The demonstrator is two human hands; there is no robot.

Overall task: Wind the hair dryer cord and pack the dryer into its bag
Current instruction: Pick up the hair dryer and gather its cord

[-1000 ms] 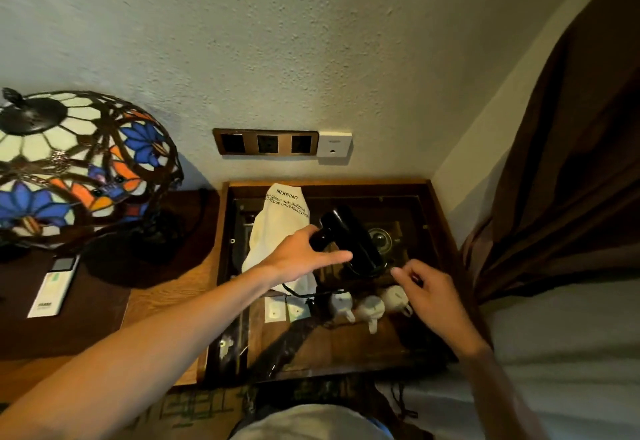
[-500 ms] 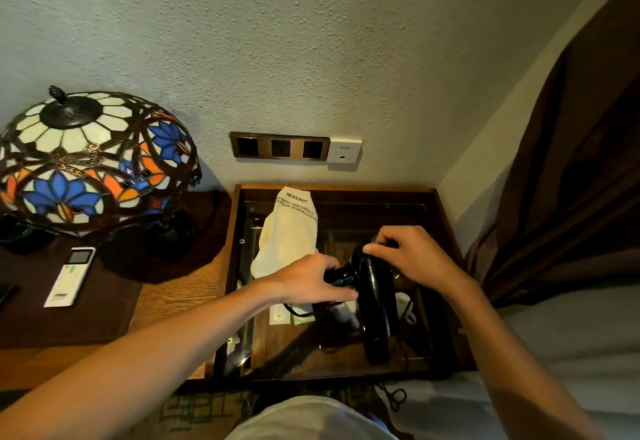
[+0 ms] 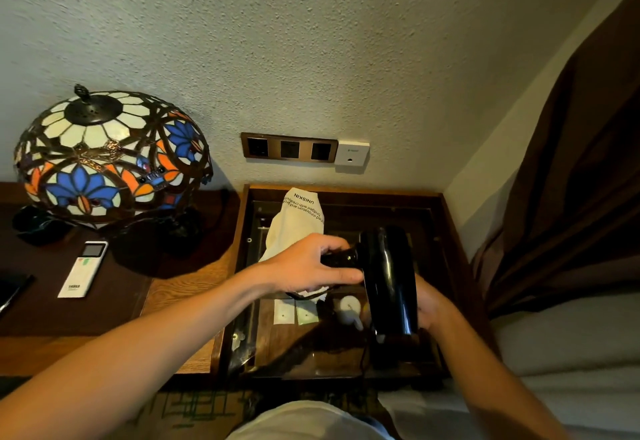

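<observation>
The black hair dryer (image 3: 389, 280) is held up in the air above the glass-topped wooden worktop (image 3: 446, 225), its barrel running from far to near and its handle pointing left. The left hand (image 3: 308, 268) has its grip wrapped around that handle, fingers curled over the top and thumb along the near side. The right hand (image 3: 429, 304) sits behind the near end of the barrel on the right; most of it is hidden by the dryer, so it cannot be told whether its grip is pressed on the barrel or only cupping it.

The cord (image 3: 304, 296) shows as a dark loop hanging just below the left hand, and a thin dark strand drops from the near end of the dryer towards the near edge of the worktop. No neat coil is visible, so the winding appears not yet done or barely begun.

The cream cloth bag (image 3: 294, 225), printed with dark lettering, lies on the worktop just beyond the left hand, flat and crumpled, with nothing visibly inside it. Packing therefore looks wholly ahead: judging from this, the dryer is only picked up, and the cord must be gathered, the bag opened, and the dryer slid in.

Small white cups (image 3: 348, 308) stand under the glass beneath the dryer. Further left are a stained-glass lamp (image 3: 110, 159) and a white remote (image 3: 83, 270).
</observation>
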